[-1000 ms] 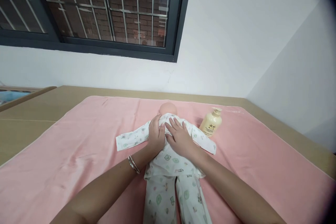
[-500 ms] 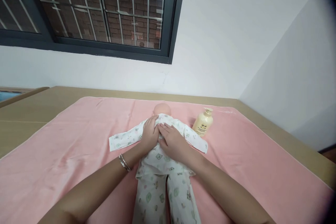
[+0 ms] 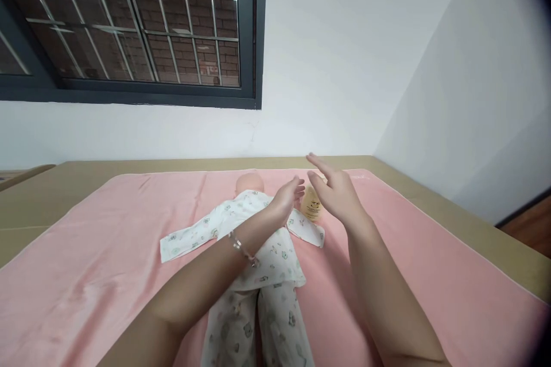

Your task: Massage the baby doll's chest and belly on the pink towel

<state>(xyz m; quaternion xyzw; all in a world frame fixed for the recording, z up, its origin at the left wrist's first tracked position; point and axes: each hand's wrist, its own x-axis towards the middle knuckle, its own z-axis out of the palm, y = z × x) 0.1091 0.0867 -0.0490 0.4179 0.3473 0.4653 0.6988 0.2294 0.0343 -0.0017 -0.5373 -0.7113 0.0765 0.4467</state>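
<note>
A baby doll (image 3: 248,182) in white printed pyjamas (image 3: 253,258) lies on its back on a pink towel (image 3: 103,252), head towards the wall. Both my hands are lifted off it and reach to the right. My left hand (image 3: 287,197), with a bracelet at the wrist, hovers open above the doll's right sleeve. My right hand (image 3: 336,190) is open with fingers spread, just over and beside a cream lotion bottle (image 3: 311,204), which it partly hides. Neither hand holds anything.
The towel covers a tan table (image 3: 64,183) that stands against a white wall in a corner. A barred dark-framed window (image 3: 129,28) is above at the left. Wooden floor (image 3: 527,223) shows at the far right.
Both hands have lifted off the doll's chest and swung right towards the lotion bottle. The view has turned to the right.
</note>
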